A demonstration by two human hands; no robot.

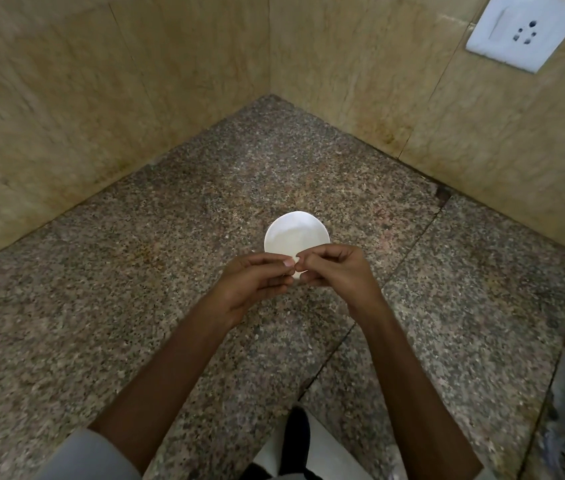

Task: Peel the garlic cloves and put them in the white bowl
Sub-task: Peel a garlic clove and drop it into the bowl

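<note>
The left hand (256, 282) and right hand (336, 271) together pinch one pale garlic clove (297, 266) by the white bowl (294, 235), which looks empty, so nearly everything remains.

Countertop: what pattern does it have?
The countertop is speckled grey-brown granite, seen in the head view.

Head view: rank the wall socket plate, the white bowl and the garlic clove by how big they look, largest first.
1. wall socket plate, though the frame edge crops its top.
2. white bowl, its near rim partly covered.
3. garlic clove, only a sliver in view, so its full size is unsure.
</note>
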